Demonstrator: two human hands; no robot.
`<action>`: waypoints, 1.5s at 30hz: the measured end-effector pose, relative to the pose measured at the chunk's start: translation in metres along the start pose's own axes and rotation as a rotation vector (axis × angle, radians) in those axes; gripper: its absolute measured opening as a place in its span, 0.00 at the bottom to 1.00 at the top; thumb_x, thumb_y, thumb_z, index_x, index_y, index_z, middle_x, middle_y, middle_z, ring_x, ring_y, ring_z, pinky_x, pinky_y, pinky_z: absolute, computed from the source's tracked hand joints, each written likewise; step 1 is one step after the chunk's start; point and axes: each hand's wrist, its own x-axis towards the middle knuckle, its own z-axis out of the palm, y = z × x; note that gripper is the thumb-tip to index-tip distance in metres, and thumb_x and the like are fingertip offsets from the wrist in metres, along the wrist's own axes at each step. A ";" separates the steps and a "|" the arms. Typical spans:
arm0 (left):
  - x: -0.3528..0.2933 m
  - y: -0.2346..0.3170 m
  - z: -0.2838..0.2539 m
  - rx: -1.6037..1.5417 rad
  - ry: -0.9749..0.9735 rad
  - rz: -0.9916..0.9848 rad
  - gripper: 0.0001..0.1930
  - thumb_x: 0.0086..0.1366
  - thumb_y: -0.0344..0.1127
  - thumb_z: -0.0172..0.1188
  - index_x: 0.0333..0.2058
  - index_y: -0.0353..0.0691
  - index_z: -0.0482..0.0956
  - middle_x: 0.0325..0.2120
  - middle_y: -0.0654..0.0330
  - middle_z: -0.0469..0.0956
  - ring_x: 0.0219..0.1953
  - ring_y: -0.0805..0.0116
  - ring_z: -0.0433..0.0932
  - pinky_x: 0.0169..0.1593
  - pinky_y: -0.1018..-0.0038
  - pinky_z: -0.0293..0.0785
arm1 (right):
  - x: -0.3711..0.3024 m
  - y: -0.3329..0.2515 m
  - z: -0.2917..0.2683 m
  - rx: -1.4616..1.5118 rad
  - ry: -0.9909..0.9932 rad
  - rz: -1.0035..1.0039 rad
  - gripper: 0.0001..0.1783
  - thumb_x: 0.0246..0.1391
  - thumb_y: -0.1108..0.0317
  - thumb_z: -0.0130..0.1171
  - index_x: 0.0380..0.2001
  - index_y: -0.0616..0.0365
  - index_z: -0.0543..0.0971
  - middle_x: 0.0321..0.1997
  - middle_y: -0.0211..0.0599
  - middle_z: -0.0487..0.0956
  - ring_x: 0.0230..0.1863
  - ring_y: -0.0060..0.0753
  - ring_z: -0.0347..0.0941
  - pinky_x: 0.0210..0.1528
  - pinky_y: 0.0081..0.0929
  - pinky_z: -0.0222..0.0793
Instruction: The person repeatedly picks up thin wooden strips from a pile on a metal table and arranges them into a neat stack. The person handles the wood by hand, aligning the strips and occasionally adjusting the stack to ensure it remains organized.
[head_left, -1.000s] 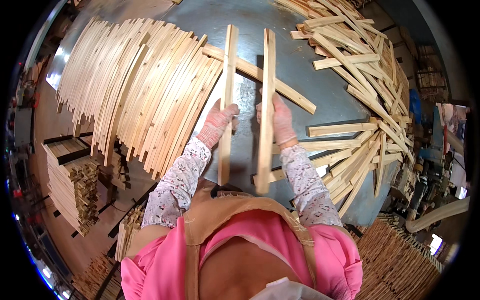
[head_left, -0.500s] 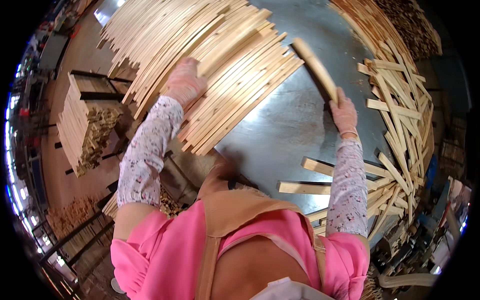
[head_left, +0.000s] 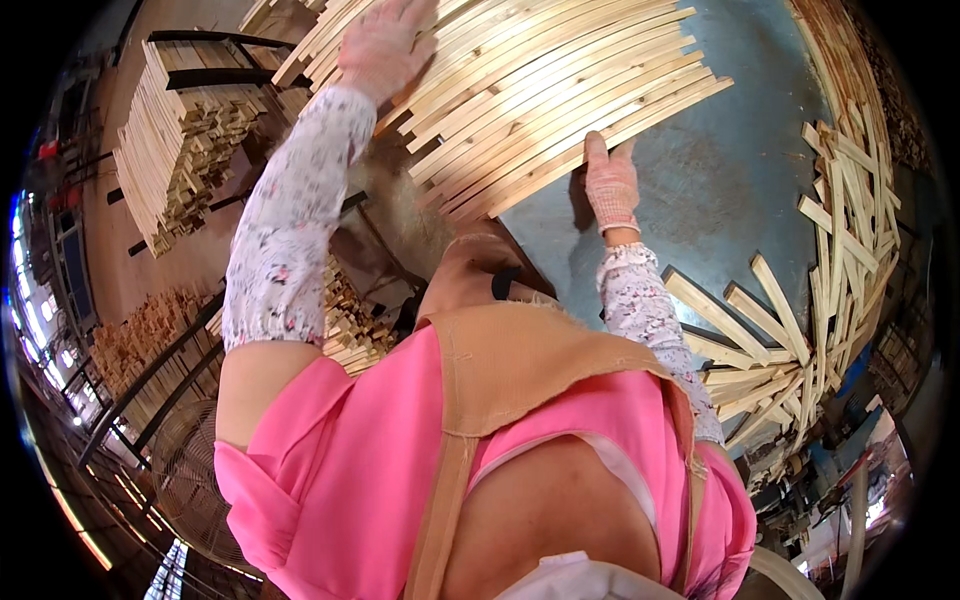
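A wide layer of pale wooden strips (head_left: 540, 110) lies side by side on the grey metal table (head_left: 690, 190). My left hand (head_left: 385, 50), in a thin pinkish glove, is stretched out at the strips' left ends with its fingers apart. At the near right edge of the layer, my right hand (head_left: 610, 188), gloved too, has its fingertips against the outermost strip (head_left: 665, 112). Its fingers are extended and hold no separate piece; part of them is hidden by the strip's edge.
Loose wooden pieces (head_left: 840, 235) lie jumbled along the table's right side, some pointing toward my right forearm. Stacked strips (head_left: 185, 140) sit on a black metal rack (head_left: 225, 78) at left. Below it are more bundled pieces (head_left: 150, 330) and a round fan (head_left: 205, 480).
The wooden piece that was in my right hand is no longer in it. That hand has moved left to the strips' edge. My left hand has reached farther away, and the view has shifted.
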 end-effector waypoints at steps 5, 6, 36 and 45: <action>-0.159 0.037 -0.020 -0.433 -0.273 0.079 0.16 0.71 0.49 0.66 0.31 0.43 0.83 0.26 0.54 0.82 0.34 0.50 0.87 0.36 0.57 0.82 | 0.022 0.035 -0.029 0.070 0.120 -0.195 0.45 0.66 0.39 0.58 0.76 0.55 0.64 0.48 0.65 0.85 0.52 0.68 0.82 0.58 0.57 0.73; -0.170 0.059 -0.043 -0.327 -0.656 -0.145 0.16 0.73 0.50 0.64 0.39 0.42 0.84 0.35 0.50 0.85 0.43 0.50 0.87 0.42 0.56 0.82 | 0.027 0.017 -0.049 0.007 0.157 -0.231 0.43 0.65 0.41 0.61 0.75 0.53 0.66 0.49 0.62 0.85 0.52 0.64 0.82 0.58 0.56 0.74; -0.273 0.116 -0.018 -1.656 -0.412 -0.948 0.28 0.67 0.46 0.72 0.56 0.30 0.80 0.45 0.62 0.84 0.45 0.74 0.79 0.53 0.74 0.75 | 0.100 0.001 -0.119 0.299 0.450 -0.598 0.33 0.71 0.47 0.58 0.67 0.62 0.72 0.49 0.45 0.83 0.49 0.41 0.81 0.53 0.37 0.78; -0.126 0.186 -0.053 -0.656 -0.134 0.276 0.46 0.56 0.66 0.76 0.65 0.43 0.75 0.66 0.47 0.74 0.69 0.44 0.71 0.74 0.44 0.62 | -0.013 -0.097 -0.111 0.551 -0.451 -0.173 0.28 0.65 0.62 0.67 0.64 0.59 0.74 0.25 0.39 0.79 0.27 0.31 0.80 0.31 0.31 0.81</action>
